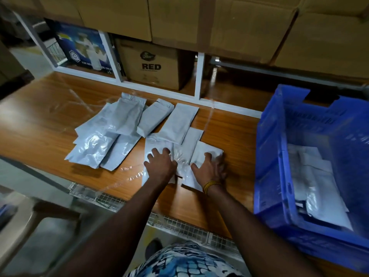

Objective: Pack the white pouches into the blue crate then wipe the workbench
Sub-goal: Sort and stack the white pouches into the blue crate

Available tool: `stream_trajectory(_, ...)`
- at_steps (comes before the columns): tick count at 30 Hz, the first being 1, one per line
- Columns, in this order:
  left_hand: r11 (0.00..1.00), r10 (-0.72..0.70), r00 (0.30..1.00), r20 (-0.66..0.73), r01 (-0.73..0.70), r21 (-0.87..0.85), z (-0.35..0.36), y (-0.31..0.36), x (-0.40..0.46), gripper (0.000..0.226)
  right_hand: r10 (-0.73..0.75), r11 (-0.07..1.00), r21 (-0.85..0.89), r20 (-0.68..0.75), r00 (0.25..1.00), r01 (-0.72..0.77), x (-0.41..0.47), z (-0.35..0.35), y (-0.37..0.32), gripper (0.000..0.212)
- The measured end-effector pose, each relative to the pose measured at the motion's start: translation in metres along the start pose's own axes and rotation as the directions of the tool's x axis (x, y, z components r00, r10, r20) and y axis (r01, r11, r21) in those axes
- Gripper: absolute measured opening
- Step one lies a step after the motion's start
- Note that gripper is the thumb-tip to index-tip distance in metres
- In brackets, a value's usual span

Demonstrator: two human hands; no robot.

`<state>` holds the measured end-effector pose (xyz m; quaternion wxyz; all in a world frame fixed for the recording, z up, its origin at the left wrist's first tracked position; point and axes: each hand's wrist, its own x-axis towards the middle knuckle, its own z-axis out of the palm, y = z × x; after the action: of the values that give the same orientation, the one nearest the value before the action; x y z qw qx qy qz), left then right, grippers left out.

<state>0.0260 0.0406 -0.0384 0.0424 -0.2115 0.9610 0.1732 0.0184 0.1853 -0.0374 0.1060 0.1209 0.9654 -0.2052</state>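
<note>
Several white pouches (127,118) lie spread over the wooden workbench (40,124). My left hand (160,164) rests flat, fingers spread, on a near pouch (157,144). My right hand (209,168) lies on the neighbouring pouch (207,152), its fingers bent over the pouch's right edge. The blue crate (275,156) stands at the right end of the bench with several white pouches (319,188) inside.
White shelf uprights (198,76) run along the back of the bench, with a cardboard box marked RED (151,64) and a blue printed box (85,48) behind them. Large cartons (239,23) sit overhead. A wire mesh tray (179,226) hangs under the front edge.
</note>
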Motion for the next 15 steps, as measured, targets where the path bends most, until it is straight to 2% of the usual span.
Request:
stream_trajectory(4,0.999,-0.003,0.996,0.094,-0.001,0.034,0.002,-0.011,0.019,0.049,0.034,0.998,-0.056,-0.057,0.998,-0.038,0.006,0.015,-0.007,0.081)
stream_trajectory(7,0.999,0.021,0.992,0.124,-0.025,0.027,0.003,-0.017,0.028,0.053,0.03,0.996,-0.083,-0.098,0.995,-0.038,0.006,0.022,-0.005,0.078)
stream_trajectory(10,0.996,0.052,0.992,0.113,-0.059,0.06,0.003,-0.02,0.034,0.054,0.012,0.998,-0.065,-0.155,0.988,-0.022,0.005,0.027,-0.001,0.07)
stream_trajectory(15,0.994,0.104,0.994,0.019,-0.104,0.009,0.003,-0.024,0.038,0.047,0.003,1.0,0.004,-0.168,0.986,-0.002,0.006,0.024,0.005,0.066)
